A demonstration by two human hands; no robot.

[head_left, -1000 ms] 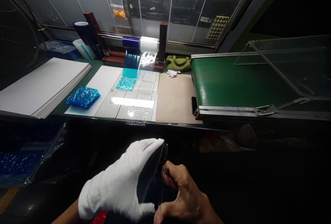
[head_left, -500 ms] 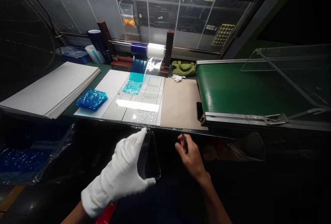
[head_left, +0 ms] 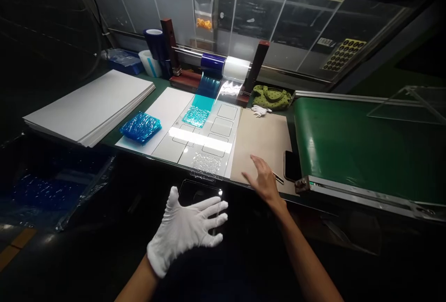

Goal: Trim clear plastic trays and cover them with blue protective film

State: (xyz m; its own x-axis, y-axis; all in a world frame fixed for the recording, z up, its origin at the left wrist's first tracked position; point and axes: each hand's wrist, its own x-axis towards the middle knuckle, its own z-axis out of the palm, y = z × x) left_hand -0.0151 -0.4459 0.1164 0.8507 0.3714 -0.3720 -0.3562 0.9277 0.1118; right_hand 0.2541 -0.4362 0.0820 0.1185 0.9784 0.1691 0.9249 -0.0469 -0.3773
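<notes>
Just off the front edge of the dark green bench (head_left: pixel 163 89), a clear rectangular panel (head_left: pixel 197 193) stands against the widely spread white-gloved left hand (head_left: pixel 184 233), with no grip showing; the bare right hand (head_left: pixel 265 185) lies open on a tan paper sheet (head_left: pixel 261 144)
</notes>
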